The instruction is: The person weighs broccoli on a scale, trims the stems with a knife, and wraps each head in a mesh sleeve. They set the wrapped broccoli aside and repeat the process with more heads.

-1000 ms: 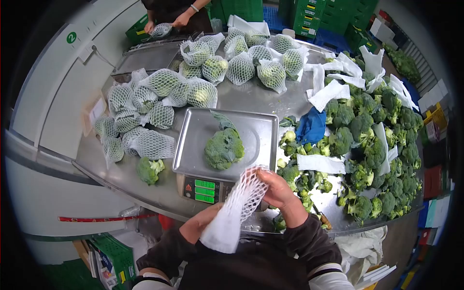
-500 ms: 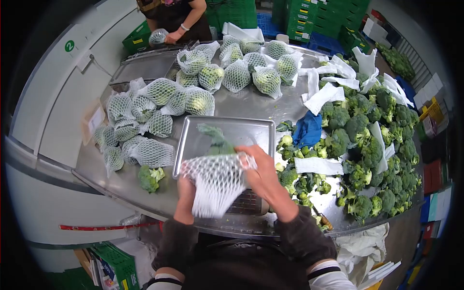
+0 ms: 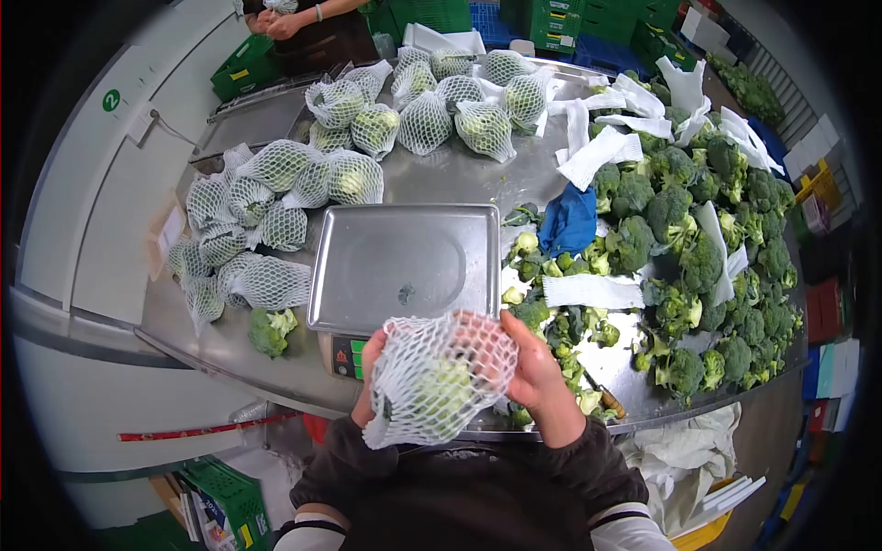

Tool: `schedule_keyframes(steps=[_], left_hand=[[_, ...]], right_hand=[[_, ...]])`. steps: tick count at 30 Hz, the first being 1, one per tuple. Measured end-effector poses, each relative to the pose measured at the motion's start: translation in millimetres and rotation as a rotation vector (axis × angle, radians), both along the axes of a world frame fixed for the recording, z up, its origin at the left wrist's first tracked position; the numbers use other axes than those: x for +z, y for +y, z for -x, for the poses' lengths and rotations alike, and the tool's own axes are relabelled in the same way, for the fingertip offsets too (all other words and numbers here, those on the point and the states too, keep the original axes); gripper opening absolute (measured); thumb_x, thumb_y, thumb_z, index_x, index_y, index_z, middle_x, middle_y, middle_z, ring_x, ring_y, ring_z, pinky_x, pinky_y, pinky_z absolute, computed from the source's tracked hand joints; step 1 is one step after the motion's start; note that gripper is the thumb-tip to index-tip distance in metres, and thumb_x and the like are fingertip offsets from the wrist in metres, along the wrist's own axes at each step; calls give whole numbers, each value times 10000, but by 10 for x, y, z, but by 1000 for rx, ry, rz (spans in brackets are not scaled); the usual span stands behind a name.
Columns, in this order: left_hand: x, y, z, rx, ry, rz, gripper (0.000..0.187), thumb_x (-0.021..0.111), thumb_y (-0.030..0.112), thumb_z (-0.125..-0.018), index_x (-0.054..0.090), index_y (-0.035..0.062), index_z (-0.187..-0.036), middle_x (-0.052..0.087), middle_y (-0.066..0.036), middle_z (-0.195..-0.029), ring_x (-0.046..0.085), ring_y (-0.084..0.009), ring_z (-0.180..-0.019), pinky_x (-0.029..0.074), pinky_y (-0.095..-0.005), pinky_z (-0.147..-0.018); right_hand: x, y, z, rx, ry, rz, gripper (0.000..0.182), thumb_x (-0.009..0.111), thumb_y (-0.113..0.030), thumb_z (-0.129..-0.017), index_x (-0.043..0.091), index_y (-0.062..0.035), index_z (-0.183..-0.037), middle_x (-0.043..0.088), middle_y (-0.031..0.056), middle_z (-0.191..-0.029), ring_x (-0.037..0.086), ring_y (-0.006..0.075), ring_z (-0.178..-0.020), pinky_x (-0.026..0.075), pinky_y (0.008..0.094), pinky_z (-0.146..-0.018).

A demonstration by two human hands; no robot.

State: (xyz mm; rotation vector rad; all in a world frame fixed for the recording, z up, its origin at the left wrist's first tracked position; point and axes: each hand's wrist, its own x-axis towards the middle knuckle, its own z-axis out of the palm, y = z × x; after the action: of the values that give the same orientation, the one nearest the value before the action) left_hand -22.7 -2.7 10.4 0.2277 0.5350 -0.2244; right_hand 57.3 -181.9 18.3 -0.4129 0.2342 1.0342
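Observation:
A head of broccoli [image 3: 450, 386] sits inside a white foam net sleeve [image 3: 404, 395], held close to my body just in front of the scale. My left hand [image 3: 370, 367] is closed round the left side of the sleeve, its fingers mostly hidden behind the mesh. At the mouth of the net, my right hand [image 3: 533, 372] holds the mesh, with its fingers showing through the holes. Behind both hands stands the scale's metal tray [image 3: 404, 220], with a small wet scrap of leaf on it.
Netted broccoli [image 3: 276, 280] cover the table's left and back. Loose broccoli [image 3: 703, 266] are heaped at right with white net sleeves [image 3: 597, 158] and a blue cloth-like item [image 3: 568, 220]. A brown-handled tool [image 3: 608, 400] lies near the front edge. Another person's hands [image 3: 280, 23] work at the back left.
The sleeve, stretched over the broccoli from above before, now surrounds its head nearer my body. My hands moved off the tray. The other person's hands rose with a netted item.

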Motion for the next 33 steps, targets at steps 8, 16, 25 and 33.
schedule_keyframes(steps=[8, 16, 25, 33], left_hand=[[360, -121, -124, 194, -122, -156, 536, 343, 428, -849, 588, -5, -1048, 620, -179, -1024, 599, -336, -941, 456, -438, -891], [-93, 55, -431, 123, -212, -391, 447, 398, 219, -740, 553, -76, -1037, 611, -198, -1017, 586, -299, -960, 438, -382, -910], [282, -47, -435, 112, -536, -1033, 663, 566, 165, -698, 327, -6, -1292, 355, -133, -1340, 325, -242, -1263, 261, -367, -1012], [404, -688, -24, 51, -857, -1216, 828, 645, 205, -737, 166, 52, -1396, 167, -166, -1439, 291, -325, -1290, 277, -436, -1016]], right_hand=[[-427, 146, 125, -125, -546, 543, 341, 571, -175, -879, 503, 18, -1151, 603, 60, -995, 552, 107, -899, 422, 240, -809], [-148, 10, 194, -183, 94, 40, 554, 339, -477, -919, 484, -51, -1242, 551, 160, -1194, 544, 305, -1059, 426, 454, -937], [-579, -377, 25, -426, -661, 374, 436, 366, -276, -936, 379, -80, -1325, 419, 92, -1352, 413, 226, -1220, 313, 381, -1041], [-385, -811, 178, -657, -483, 14, 736, 500, -513, -812, 320, -58, -1362, 443, 136, -1323, 469, 325, -1170, 364, 478, -1005]])
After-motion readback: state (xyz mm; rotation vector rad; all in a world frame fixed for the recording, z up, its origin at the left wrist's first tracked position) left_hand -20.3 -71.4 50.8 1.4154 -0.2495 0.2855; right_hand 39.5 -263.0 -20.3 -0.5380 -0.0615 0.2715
